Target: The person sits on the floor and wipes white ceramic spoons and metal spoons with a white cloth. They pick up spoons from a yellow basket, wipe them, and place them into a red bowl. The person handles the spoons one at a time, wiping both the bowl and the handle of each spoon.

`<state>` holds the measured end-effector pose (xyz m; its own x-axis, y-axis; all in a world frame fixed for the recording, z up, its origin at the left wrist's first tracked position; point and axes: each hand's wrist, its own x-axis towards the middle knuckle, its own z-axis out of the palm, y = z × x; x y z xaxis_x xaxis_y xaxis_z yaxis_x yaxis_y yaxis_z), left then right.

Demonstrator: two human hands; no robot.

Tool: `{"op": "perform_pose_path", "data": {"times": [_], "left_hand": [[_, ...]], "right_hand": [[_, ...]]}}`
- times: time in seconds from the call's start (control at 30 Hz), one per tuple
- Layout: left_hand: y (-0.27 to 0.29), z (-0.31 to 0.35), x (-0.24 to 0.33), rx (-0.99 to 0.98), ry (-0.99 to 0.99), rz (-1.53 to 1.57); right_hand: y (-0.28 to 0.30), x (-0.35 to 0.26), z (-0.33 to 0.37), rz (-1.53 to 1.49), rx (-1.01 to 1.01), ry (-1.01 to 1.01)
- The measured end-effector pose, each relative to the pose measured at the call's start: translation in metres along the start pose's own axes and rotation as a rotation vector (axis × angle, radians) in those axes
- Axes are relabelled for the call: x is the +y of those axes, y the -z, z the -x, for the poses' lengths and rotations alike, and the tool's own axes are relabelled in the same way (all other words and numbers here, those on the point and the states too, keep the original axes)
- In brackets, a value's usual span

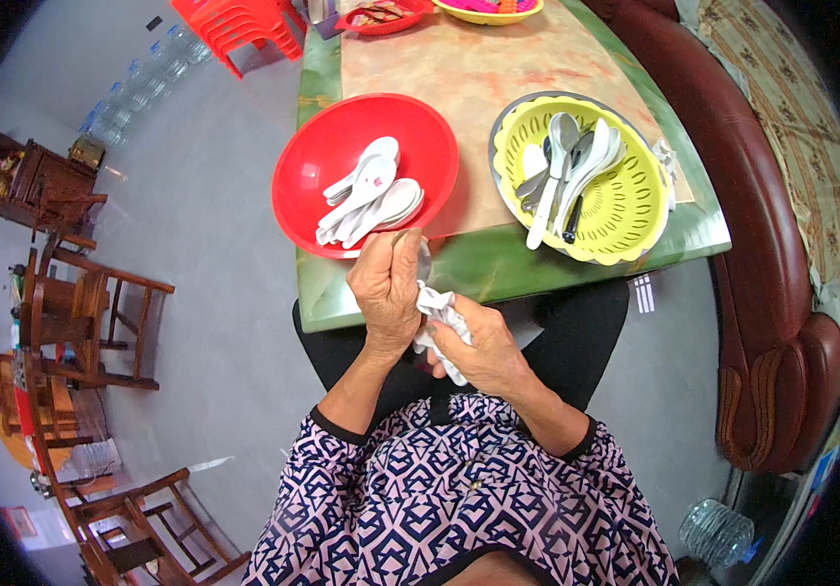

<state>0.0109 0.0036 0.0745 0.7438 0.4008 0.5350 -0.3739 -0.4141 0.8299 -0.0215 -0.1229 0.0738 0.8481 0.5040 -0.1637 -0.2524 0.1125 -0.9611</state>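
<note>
Over the table's near edge, my left hand [386,293] is closed on a spoon [425,262]; only a small greyish, shiny part of it shows beside the fingers. My right hand [485,352] grips a crumpled white cloth [444,311] just below and right of it, and the cloth meets the left hand. Just beyond the left hand is a red bowl [308,146] with several white spoons [373,181] piled in it. To the right, a yellow slotted basket [635,210] sits in a grey basin [500,186], holding white and metal spoons [559,146] and a black-handled utensil [572,220].
Both containers stand on a green marbled table [327,293] with a beige top. A red basket [381,18] and a yellow basket [488,12] are at its far end. A brown leather sofa [762,293] flanks the right; wooden chairs [98,322] stand left.
</note>
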Motion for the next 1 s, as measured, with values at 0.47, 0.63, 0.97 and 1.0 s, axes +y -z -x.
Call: {"op": "perform_pose_path", "data": {"times": [0.47,0.63,0.97,1.0], "left_hand": [[0.029,-0.034,-0.013,0.103,0.187,0.206],[0.014,-0.014,-0.004,0.012,0.186,0.18],[0.018,-0.018,-0.004,0.123,0.184,0.148],[0.023,-0.02,-0.008,0.124,0.19,0.142]], "right_hand": [[0.044,-0.006,0.034,0.138,-0.326,-0.197],[0.034,-0.016,-0.003,-0.278,0.018,-0.041],[0.019,-0.007,0.012,-0.136,-0.29,-0.281],[0.023,-0.007,0.016,-0.092,-0.317,-0.317]]}}
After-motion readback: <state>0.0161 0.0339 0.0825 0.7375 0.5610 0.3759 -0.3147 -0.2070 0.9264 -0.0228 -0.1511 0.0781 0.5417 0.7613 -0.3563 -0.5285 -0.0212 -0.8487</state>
